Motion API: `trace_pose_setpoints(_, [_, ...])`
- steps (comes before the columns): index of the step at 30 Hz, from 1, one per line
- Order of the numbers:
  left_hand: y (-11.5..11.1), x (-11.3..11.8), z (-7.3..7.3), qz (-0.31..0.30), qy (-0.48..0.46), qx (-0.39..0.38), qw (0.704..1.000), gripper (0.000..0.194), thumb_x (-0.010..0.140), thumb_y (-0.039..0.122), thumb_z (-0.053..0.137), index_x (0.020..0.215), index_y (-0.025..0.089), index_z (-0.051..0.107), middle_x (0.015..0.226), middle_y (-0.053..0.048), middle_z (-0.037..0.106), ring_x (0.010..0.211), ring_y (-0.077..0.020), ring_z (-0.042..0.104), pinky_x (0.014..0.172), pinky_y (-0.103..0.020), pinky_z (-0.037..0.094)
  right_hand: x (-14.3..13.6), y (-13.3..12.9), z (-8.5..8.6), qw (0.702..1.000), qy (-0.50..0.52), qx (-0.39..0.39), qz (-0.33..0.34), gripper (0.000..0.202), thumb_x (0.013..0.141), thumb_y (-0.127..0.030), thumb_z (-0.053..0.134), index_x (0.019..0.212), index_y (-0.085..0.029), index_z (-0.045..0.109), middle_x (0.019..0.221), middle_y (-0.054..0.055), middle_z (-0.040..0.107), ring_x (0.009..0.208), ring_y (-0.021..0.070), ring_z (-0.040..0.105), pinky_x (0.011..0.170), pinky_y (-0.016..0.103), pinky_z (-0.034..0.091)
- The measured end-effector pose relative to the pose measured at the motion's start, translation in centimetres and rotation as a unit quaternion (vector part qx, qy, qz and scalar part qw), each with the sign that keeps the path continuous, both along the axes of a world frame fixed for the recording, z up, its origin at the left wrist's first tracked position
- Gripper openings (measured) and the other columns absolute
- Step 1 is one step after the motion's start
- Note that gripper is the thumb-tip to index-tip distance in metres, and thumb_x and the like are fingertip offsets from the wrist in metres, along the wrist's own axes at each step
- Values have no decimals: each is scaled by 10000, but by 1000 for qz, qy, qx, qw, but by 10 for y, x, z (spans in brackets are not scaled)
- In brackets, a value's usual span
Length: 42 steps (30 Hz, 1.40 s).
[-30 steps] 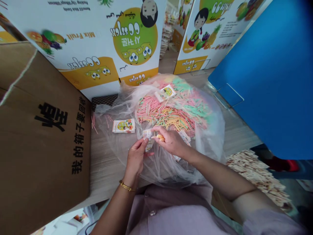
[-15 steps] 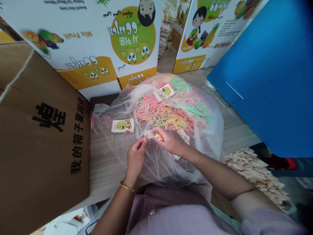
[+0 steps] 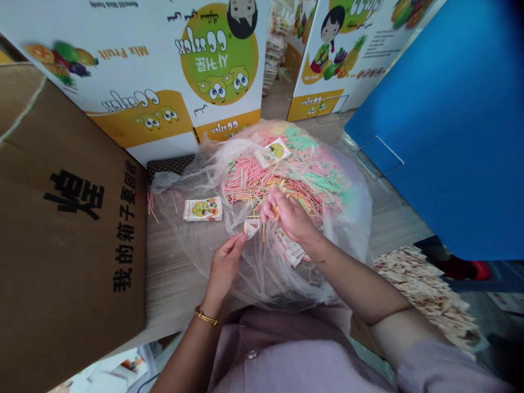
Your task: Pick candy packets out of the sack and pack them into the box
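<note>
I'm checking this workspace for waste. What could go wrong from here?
The small packet is pinched only in the left hand's fingertips, so it might slip. Moving the right hand could disturb the pile of packets near its wrist. Stray sticks lie by the brown carton; they might get crushed.

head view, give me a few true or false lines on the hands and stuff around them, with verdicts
1. The left hand holds a small packet. True.
2. The bracelet is on the right wrist. False: the bracelet is on the left.
3. The right hand has curled fingers. True.
4. Pink sticks lie in a plastic bag. True.
5. The blue panel stands at the picture's left. False: the blue panel is at the right.
</note>
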<state>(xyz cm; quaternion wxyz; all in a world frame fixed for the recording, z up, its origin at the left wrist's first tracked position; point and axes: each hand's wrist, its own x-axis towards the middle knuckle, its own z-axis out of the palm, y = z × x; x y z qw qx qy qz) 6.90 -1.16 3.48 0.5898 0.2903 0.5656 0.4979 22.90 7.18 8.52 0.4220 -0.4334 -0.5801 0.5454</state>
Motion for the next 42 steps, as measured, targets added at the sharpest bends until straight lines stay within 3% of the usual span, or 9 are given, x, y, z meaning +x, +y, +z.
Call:
trace_pose_setpoints(3, [0, 1, 2, -11, 12, 5, 1000, 412, 787, 493, 763, 1082, 206, 786, 1186, -89, 766, 1173, -247, 666, 1133, -402, 397, -11, 2, 5, 1000, -7, 17, -15, 707, 978, -731, 95, 724, -229, 523, 721, 50, 634, 829, 196, 671, 866, 345, 520])
trace_pose_setpoints(6, [0, 0, -1, -20, 27, 13, 999, 397, 813, 495, 740, 1093, 218, 784, 1207, -87, 759, 1161, -246, 671, 1125, -407, 406, -21, 0, 2, 998, -47, 34, 8, 713, 999, -693, 100, 784, -231, 598, 842, 66, 709, 975, 211, 683, 960, 357, 492])
trace_pose_setpoints(13, [0, -5, -4, -28, 28, 22, 999, 376, 826, 484, 735, 1093, 224, 787, 1207, -84, 759, 1185, -245, 665, 1124, -385, 411, -26, -5, -15, 996, -68, 48, 33, 568, 1016, -642, 223, 830, -248, 588, 962, 55, 750, 1075, 205, 667, 1010, 358, 480])
trace_pose_setpoints(20, [3, -4, -5, -11, -36, -2, 999, 407, 768, 518, 766, 1026, 205, 798, 1162, -85, 774, 1133, -249, 685, 1109, -400, 429, -12, 0, -16, 985, -58, 20, 163, 469, 995, -589, 432, 936, -216, 709, 1046, 43, 742, 1039, 185, 676, 1014, 351, 488])
trace_pose_setpoints(25, [8, -2, 5, 5, -100, -16, 995, 389, 681, 499, 836, 930, 202, 805, 1127, -84, 779, 1170, -269, 662, 1077, -422, 476, -6, 6, -16, 977, 16, -9, 211, 534, 1033, -579, 328, 1099, -219, 717, 1156, 69, 735, 1128, 187, 670, 1032, 354, 491])
trace_pose_setpoints(30, [10, -2, 7, 26, -127, -51, 990, 380, 625, 495, 871, 873, 220, 790, 1075, -68, 772, 1134, -304, 655, 906, -460, 586, -12, 9, -11, 975, -128, 44, 177, 463, 1012, -541, 430, 1096, -197, 729, 1184, 85, 733, 1162, 208, 654, 1052, 366, 457])
trace_pose_setpoints(34, [8, -7, 9, 9, -151, -69, 986, 410, 670, 479, 853, 976, 217, 776, 1167, -75, 740, 1096, -284, 657, 824, -423, 612, -6, 15, -3, 973, -60, -2, 223, 470, 1039, -503, 369, 1114, -203, 724, 1156, 59, 741, 1099, 175, 673, 979, 319, 489])
trace_pose_setpoints(38, [7, -10, 11, 21, -170, -62, 983, 394, 672, 446, 865, 966, 202, 768, 1163, -74, 734, 1073, -259, 660, 857, -420, 605, -1, 22, -5, 975, -79, 12, 209, 265, 959, -373, 556, 1022, -191, 738, 1097, 49, 745, 1065, 175, 668, 968, 311, 473])
trace_pose_setpoints(42, [7, -6, 8, 28, -176, -37, 983, 355, 713, 443, 842, 956, 196, 767, 1180, -71, 731, 1111, -252, 652, 927, -423, 576, -5, 21, -14, 983, -100, -6, 153, 224, 914, -326, 593, 1051, -185, 698, 992, 30, 733, 893, 151, 671, 817, 272, 485])
